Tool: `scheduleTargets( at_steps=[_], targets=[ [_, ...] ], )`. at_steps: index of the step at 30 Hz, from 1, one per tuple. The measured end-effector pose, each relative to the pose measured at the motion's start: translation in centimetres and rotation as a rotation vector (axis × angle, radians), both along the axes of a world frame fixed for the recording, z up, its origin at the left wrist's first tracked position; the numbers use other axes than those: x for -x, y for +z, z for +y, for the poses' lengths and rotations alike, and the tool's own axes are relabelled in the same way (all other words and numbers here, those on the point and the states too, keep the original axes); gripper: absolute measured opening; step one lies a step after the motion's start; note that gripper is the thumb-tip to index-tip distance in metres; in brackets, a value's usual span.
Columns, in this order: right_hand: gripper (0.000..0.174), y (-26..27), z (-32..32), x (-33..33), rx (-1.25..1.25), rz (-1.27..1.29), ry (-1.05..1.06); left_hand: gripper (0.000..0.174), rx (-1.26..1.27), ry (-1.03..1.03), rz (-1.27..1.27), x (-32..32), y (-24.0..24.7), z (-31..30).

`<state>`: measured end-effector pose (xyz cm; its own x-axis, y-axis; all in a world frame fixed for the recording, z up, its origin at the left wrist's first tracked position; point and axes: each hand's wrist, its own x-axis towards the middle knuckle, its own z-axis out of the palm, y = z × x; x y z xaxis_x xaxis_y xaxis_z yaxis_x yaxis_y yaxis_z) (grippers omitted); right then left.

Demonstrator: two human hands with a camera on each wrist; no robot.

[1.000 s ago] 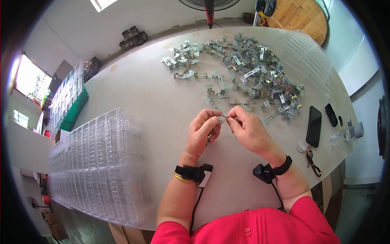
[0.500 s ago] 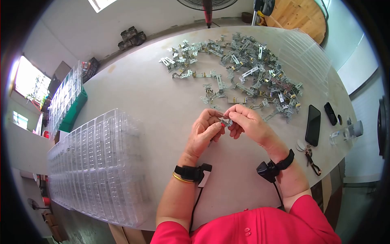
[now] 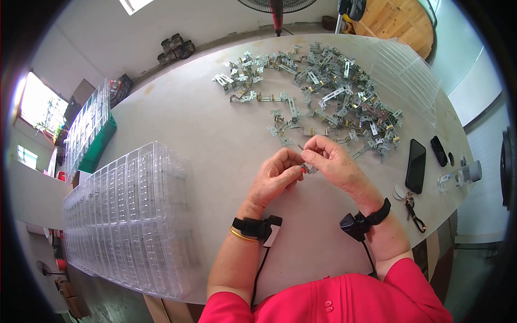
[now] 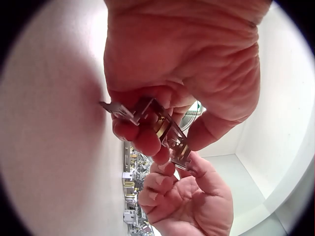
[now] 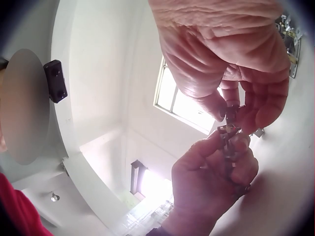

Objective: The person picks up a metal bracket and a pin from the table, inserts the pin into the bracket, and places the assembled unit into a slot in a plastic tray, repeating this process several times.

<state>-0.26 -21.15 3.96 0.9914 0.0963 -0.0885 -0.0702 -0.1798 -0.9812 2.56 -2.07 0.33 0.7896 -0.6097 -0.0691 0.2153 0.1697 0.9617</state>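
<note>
- Two-handed hold on one small metal fitting (image 3: 307, 168), low over the table (image 3: 204, 134), a little in front of its middle.
- Pinched at one end by the left hand (image 3: 274, 177), between the curled thumb and fingertips, tight on the metal.
- In the left wrist view, clamped around the middle, with a flat tab poking out past the fingers towards the tabletop and a brass-coloured part showing in the centre.
- Pinched at the other end by the right hand (image 3: 331, 161), thumb and forefinger closed on it, with the remaining fingers curled underneath.
- Stretched as a bridge across the narrow gap between both grips, tilted, in contact with both sets of fingertips.
- Impossible to tell whether clear of the tabletop or grazing it.
- Just beyond the knuckles: a few stray pieces, then a wide heap of metal fittings (image 3: 334, 91) spread over the far half of the table, apart from the held one.
- Off to the left, well apart from both hands: stacks of clear plastic trays (image 3: 134, 215) along the near edge of the table.
- Off to the right, near the rim: a dark phone (image 3: 416, 166) lying flat, and below it a bunch of keys (image 3: 412, 207).
- On each wrist: a black strap with a small camera; beside the left one, a gold bangle (image 3: 242, 236).
</note>
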Motion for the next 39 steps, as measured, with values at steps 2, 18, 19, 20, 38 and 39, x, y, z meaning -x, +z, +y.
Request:
scheduleTargets(
  at_steps=[2, 18, 19, 20, 38, 39],
  targets=[
    [0.014, -0.3, 0.0, -0.1, 0.000, -0.050, -0.023, 0.028, 0.004, -0.009, 0.027, -0.1, -0.2, 0.0],
    [0.009, 0.4, 0.4, 0.2, -0.086, -0.027, -0.034, 0.030, 0.146, 0.141, -0.046, -0.3, -1.0, -0.2],
    [0.008, 0.3, 0.4, 0.2, -0.110, -0.031, -0.030, 0.030, 0.146, 0.142, -0.047, -0.2, -0.9, -0.3],
    [0.008, 0.3, 0.4, 0.2, -0.110, -0.031, -0.030, 0.032, 0.147, 0.147, -0.063, -0.1, -0.7, -0.4],
    [0.009, -0.1, -0.2, -0.4, -0.212, -0.138, -0.119, 0.035, -0.039, 0.067, -0.108, -0.3, -0.8, 0.2],
    [0.009, -0.8, -0.2, -0.6, -0.043, -0.300, -0.182, 0.034, -0.037, 0.114, -0.147, -0.2, -0.9, 0.1]
  ],
)
